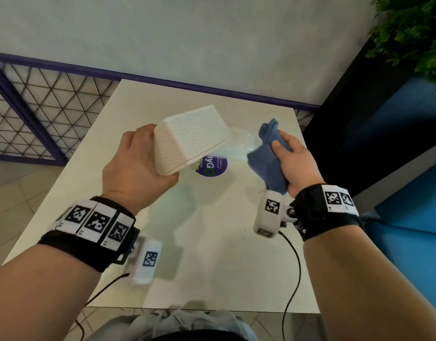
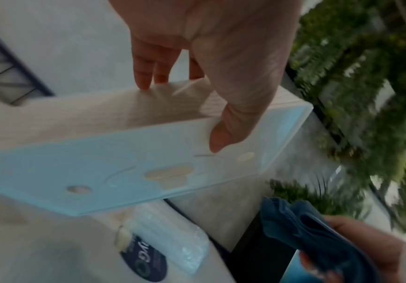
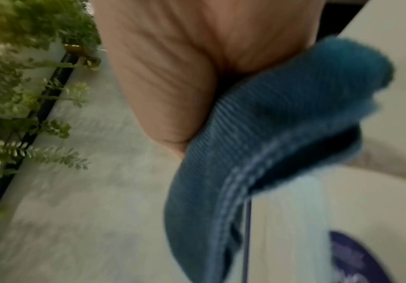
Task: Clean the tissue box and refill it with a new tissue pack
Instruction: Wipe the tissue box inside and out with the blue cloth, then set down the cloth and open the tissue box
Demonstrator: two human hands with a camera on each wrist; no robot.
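My left hand (image 1: 135,166) grips a white textured tissue box (image 1: 190,137) and holds it tilted above the table. In the left wrist view its flat underside (image 2: 124,172) faces the camera, with my thumb (image 2: 223,132) on it and my fingers (image 2: 146,72) over the far edge. My right hand (image 1: 295,163) clutches a bunched blue cloth (image 1: 266,156) just right of the box, apart from it. The cloth (image 3: 269,143) fills the right wrist view. A clear-wrapped tissue pack (image 1: 213,164) with a purple round label lies on the table under the box, also in the left wrist view (image 2: 163,247).
The white table (image 1: 199,242) stands against a pale wall. A purple wire-mesh fence (image 1: 39,114) is at the left. A black and blue cabinet (image 1: 384,143) with green plants (image 1: 414,33) borders the right edge. Wrist camera cables (image 1: 295,267) hang over the front.
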